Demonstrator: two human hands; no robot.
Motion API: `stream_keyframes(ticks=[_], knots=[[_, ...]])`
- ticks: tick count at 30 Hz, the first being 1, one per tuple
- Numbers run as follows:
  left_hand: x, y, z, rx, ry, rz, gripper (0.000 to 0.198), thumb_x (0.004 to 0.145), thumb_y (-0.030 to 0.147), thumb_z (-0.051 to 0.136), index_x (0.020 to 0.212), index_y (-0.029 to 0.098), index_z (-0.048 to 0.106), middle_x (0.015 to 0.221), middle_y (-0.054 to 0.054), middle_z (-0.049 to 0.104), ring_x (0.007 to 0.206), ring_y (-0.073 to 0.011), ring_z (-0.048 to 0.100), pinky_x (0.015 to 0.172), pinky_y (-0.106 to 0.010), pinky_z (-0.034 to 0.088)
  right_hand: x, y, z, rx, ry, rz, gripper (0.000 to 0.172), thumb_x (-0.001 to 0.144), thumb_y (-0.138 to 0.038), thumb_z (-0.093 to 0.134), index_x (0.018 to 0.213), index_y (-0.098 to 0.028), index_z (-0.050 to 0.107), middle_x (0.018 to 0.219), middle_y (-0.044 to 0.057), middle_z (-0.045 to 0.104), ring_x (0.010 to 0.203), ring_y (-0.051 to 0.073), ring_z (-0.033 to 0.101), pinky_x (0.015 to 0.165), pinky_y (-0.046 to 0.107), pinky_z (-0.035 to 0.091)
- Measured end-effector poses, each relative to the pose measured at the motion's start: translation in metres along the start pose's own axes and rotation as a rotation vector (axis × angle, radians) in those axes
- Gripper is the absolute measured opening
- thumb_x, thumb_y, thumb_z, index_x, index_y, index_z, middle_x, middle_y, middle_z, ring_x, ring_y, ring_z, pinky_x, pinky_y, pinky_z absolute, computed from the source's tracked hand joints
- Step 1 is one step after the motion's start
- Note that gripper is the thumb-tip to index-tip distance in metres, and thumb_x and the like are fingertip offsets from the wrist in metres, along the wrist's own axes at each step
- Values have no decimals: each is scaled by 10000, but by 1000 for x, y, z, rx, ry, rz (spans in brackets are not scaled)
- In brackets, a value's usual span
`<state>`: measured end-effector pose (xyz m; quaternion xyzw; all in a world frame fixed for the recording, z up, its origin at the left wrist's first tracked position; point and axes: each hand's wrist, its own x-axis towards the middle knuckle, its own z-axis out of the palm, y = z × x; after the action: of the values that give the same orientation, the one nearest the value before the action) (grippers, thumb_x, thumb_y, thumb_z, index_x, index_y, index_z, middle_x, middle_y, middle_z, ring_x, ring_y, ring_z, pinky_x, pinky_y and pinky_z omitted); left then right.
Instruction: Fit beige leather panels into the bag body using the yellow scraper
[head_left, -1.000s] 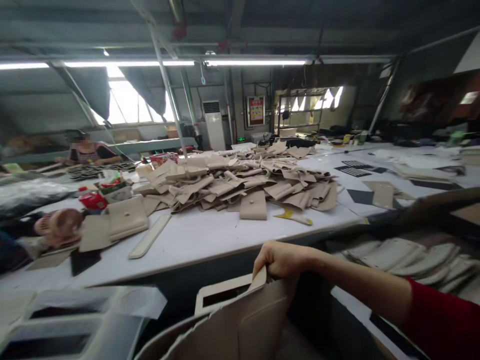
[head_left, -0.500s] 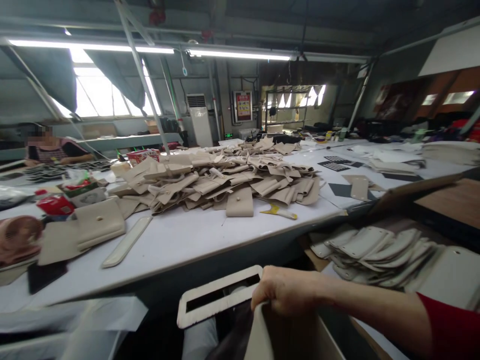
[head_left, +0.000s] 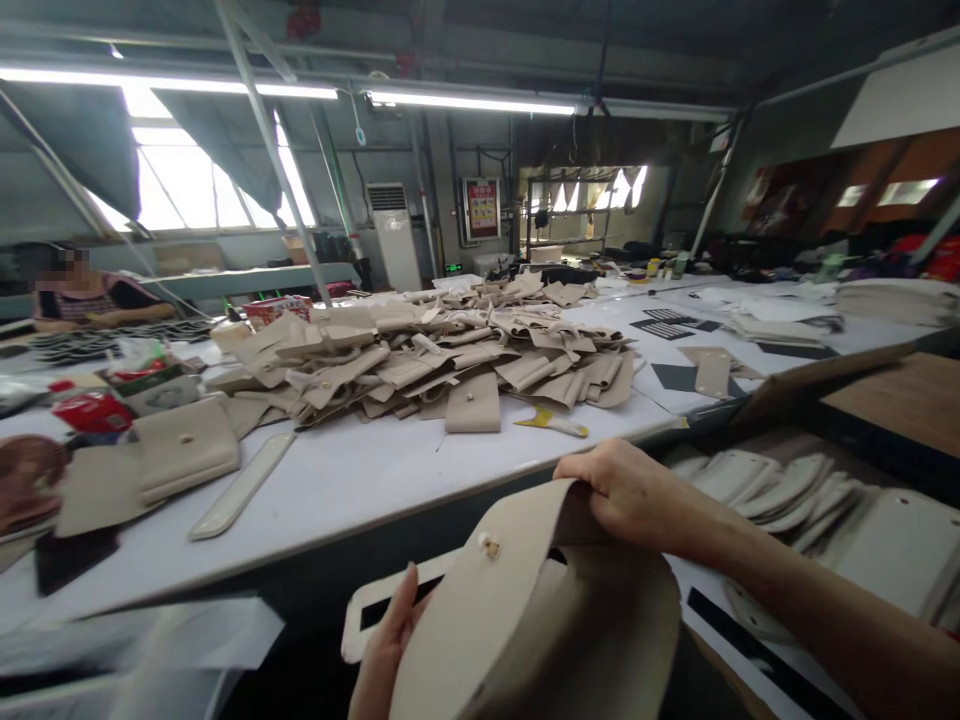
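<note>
Low in front of me is a beige leather bag piece (head_left: 480, 610), bent into a curve, with a small gold-coloured metal fitting near its upper edge. My right hand (head_left: 626, 495) pinches the top edge of this piece. At its left side, my left hand (head_left: 394, 640) grips the edge, with the thumb up and the other fingers partly hidden. Behind the left hand juts a pale slotted frame (head_left: 358, 607), part of it covered by the leather.
A large heap of beige leather pieces (head_left: 420, 360) covers the middle of the white table (head_left: 360, 480). A long pale strip (head_left: 244, 487) lies near its front edge. Stacked pale panels (head_left: 780, 480) sit at right. A person (head_left: 90, 295) works at far left.
The beige leather piece has come up into view and turned its face with the fitting toward me. My left hand has appeared at its left edge; my right hand has risen rightward.
</note>
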<state>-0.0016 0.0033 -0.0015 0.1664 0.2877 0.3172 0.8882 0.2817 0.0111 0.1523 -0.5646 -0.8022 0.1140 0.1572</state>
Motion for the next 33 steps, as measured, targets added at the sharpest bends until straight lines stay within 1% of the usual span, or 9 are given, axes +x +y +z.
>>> stream_keyframes(ticks=[4, 10, 15, 19, 23, 25, 28, 30, 33], knots=[[4, 0, -6, 35, -162, 54, 564, 920, 579, 513, 1212, 122, 668, 698, -100, 734, 647, -248, 716, 668, -327, 561, 2, 6, -8, -193, 24, 9, 263, 700, -38, 463, 742, -178, 681, 670, 43, 695, 633, 168, 622, 573, 246, 341], [47, 19, 22, -33, -309, 20, 716, 919, 683, 372, 1173, 79, 661, 1035, -172, 731, 898, -261, 710, 847, -350, 528, 19, 21, -29, -352, 72, -411, 342, 903, -75, 413, 1024, -216, 700, 795, 27, 684, 703, 156, 596, 632, 266, 328], [95, 66, 54, 140, -259, -47, 827, 863, 754, 384, 1098, 13, 663, 883, -195, 730, 723, -264, 701, 663, -344, 550, 37, -6, -12, -551, 48, -730, 219, 994, -155, 429, 953, -188, 641, 743, 15, 624, 662, 166, 516, 598, 316, 283], [113, 78, 63, 230, -121, 23, 438, 873, 438, 672, 1020, 26, 683, 818, -151, 733, 635, -212, 684, 616, -284, 540, 43, -12, 16, -512, 108, -780, 199, 970, -99, 443, 944, -147, 635, 782, 34, 644, 687, 176, 541, 623, 322, 347], [98, 66, 49, 164, 29, 151, 309, 860, 213, 689, 1126, 61, 659, 975, -132, 749, 752, -191, 712, 748, -258, 563, 28, 26, 34, 18, 179, -519, 259, 940, -301, 591, 1145, -157, 658, 1040, 102, 702, 1007, 233, 604, 903, 367, 447], [84, 58, 38, 58, 179, 166, 377, 881, 256, 663, 1199, 57, 623, 988, -146, 750, 794, -233, 727, 754, -308, 589, 14, 58, 54, 447, 253, -170, 409, 865, -420, 684, 1213, -208, 652, 1213, 102, 666, 1148, 252, 566, 1024, 391, 408], [64, 46, 24, -94, 356, 183, 393, 927, 255, 601, 1268, 60, 580, 827, -107, 759, 603, -204, 712, 538, -269, 582, -11, 94, 115, 1252, 445, 553, 421, 767, -538, 725, 1035, -214, 703, 1127, 82, 699, 1065, 241, 611, 992, 370, 443], [55, 38, 16, -134, 431, 220, 371, 940, 238, 585, 1274, 76, 580, 721, -65, 744, 473, -169, 663, 425, -226, 530, -25, 96, 166, 1418, 291, 686, 505, 759, -648, 650, 954, -185, 704, 990, 117, 727, 984, 275, 658, 909, 414, 501], [43, 28, 7, -133, 511, 283, 397, 921, 227, 612, 1289, 87, 573, 797, -85, 760, 610, -211, 720, 562, -263, 602, -30, 69, 231, 1576, 25, 722, 602, 675, -741, 618, 832, -168, 713, 864, 166, 737, 874, 341, 698, 789, 472, 547]])
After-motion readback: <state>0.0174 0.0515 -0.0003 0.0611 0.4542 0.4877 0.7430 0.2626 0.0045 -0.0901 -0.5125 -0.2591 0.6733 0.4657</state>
